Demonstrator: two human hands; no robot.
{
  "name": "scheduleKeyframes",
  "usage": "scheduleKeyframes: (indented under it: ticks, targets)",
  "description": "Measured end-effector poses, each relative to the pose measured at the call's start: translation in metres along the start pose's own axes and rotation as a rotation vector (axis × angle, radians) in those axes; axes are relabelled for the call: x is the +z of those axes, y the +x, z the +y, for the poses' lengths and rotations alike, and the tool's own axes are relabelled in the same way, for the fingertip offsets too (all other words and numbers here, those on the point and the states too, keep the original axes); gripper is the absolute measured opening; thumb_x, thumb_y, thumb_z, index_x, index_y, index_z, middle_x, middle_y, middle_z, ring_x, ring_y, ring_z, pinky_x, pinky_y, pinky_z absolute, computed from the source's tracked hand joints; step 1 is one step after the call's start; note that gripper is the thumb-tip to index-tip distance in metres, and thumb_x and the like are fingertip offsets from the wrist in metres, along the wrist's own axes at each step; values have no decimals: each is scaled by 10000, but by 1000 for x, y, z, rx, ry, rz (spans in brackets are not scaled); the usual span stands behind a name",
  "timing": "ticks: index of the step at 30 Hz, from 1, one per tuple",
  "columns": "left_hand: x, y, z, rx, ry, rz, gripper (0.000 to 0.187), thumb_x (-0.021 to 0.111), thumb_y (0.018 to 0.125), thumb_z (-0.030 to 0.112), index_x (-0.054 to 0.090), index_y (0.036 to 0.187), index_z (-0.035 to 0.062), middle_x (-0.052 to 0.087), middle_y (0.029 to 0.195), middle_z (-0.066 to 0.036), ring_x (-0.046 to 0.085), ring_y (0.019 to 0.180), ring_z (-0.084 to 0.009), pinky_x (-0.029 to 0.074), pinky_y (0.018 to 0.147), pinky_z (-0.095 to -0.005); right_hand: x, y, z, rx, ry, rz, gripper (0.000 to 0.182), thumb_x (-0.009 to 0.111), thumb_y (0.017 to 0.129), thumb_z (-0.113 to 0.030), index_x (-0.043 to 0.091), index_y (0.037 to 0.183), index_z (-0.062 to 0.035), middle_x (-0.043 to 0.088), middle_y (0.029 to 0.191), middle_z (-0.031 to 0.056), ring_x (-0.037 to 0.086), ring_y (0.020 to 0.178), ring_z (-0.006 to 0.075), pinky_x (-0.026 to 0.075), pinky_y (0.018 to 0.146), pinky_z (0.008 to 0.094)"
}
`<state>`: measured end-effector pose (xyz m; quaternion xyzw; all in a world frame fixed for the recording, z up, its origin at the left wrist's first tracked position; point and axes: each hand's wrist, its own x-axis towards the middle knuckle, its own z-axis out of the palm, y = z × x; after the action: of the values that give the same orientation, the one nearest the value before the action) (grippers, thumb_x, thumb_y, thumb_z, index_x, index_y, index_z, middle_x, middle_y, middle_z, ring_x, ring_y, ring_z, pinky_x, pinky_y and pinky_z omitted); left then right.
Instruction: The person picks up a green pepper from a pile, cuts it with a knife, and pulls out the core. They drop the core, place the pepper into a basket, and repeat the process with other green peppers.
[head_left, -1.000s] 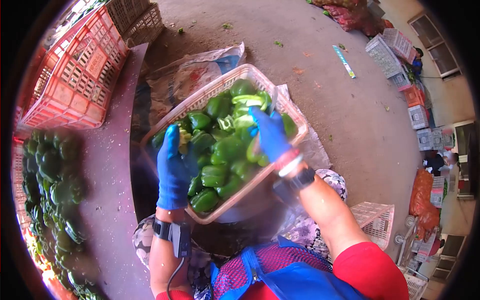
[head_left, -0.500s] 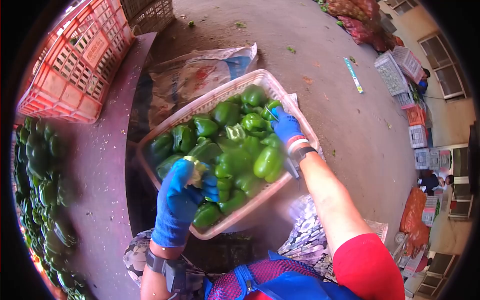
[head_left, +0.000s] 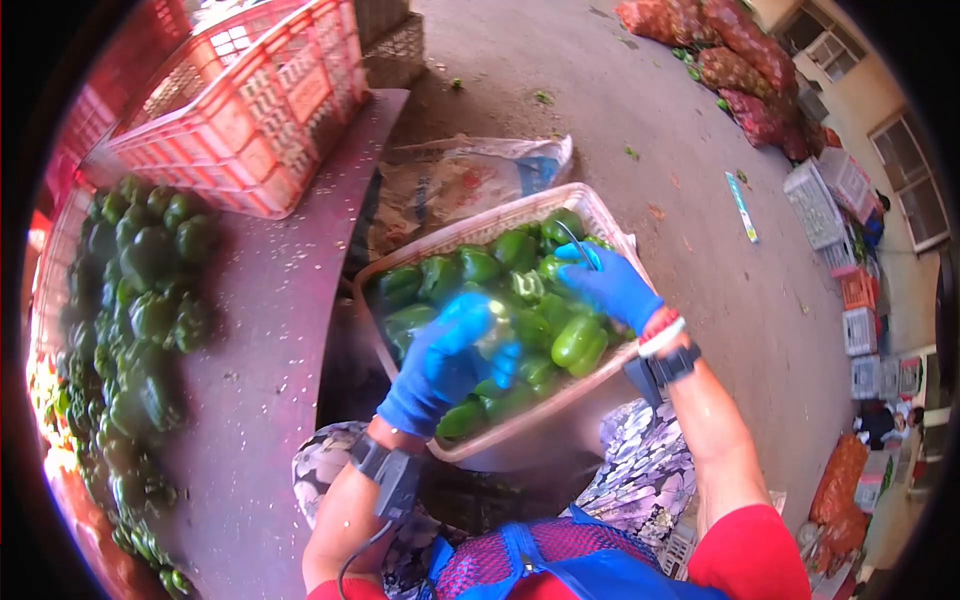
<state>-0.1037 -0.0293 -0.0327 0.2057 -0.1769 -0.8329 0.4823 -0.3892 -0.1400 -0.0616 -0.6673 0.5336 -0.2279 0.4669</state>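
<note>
At frame centre, the gloved left hand (head_left: 445,360) grips a pale pepper core (head_left: 497,335), light and brittle; the right hand (head_left: 612,285) pinches a thin knife (head_left: 572,240) over the pepper basket (head_left: 420,250).

Glossy green peppers (head_left: 575,340) fill a seemingly plastic lattice basket (head_left: 478,227); knit-cloth gloves (head_left: 440,365) look matt.
</note>
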Motion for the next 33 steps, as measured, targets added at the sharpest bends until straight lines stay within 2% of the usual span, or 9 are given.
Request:
scheduleKeyframes:
  ticks: [2,5,8,11,17,20,22,26,33]
  targets:
    - [5,-10,11,55,306,-6,271,598,981,314,587,1128,86,670,854,-108,651,640,-210,522,534,-310,23,-30,-83,119,420,-176,440,664,954,-256,594,1321,-23,690,974,71,633,718,126,521,621,271]
    - [21,-37,26,33,440,131,290,637,968,330,583,1105,80,657,823,-67,621,582,-149,504,499,-258,60,-63,-133,79,554,-278,434,661,977,-312,604,1303,-31,628,866,9,537,608,62,452,516,231]
    - [29,-58,17,73,763,322,347,685,941,356,557,1095,73,651,812,-66,635,617,-154,505,527,-278,94,-80,-135,181,582,-384,493,660,974,-366,585,1315,-17,559,750,-19,529,622,63,452,540,234]
    - [-7,-62,-5,290,1459,361,323,662,951,331,523,1037,53,647,787,-99,631,655,-156,501,577,-345,115,-76,-98,227,585,-388,467,668,967,-364,594,1267,-14,567,763,-17,529,627,77,462,554,248]
    - [9,-72,23,62,1403,167,333,694,930,315,531,1023,40,652,778,-100,624,667,-160,498,590,-342,120,-72,-106,197,695,-479,276,654,973,-314,605,1095,-72,603,811,-1,558,657,101,474,592,247]
    - [25,-69,33,148,1404,38,388,762,872,288,521,1031,30,630,778,-122,600,654,-178,487,583,-352,118,-71,-106,210,748,-491,218,679,957,-282,587,986,-86,602,791,0,556,647,105,461,577,260]
    - [8,-54,18,617,1653,32,398,761,864,247,497,1036,4,623,778,-122,624,624,-175,483,551,-354,112,-69,-113,218,710,-450,214,708,934,-253,587,965,-80,588,768,-4,540,620,94,445,557,250]
    - [16,-41,11,158,1282,210,330,690,906,227,475,1047,20,619,784,-82,603,561,-124,482,485,-295,121,-66,-104,39,671,-177,169,723,910,-159,585,962,-75,582,761,-5,542,631,80,447,554,237]
    - [12,-32,-12,174,1215,383,312,636,901,218,458,1075,29,635,798,-147,660,632,-165,516,497,-330,136,-51,-74,-334,271,116,124,668,929,-96,559,903,-42,578,751,37,570,674,144,458,612,303]
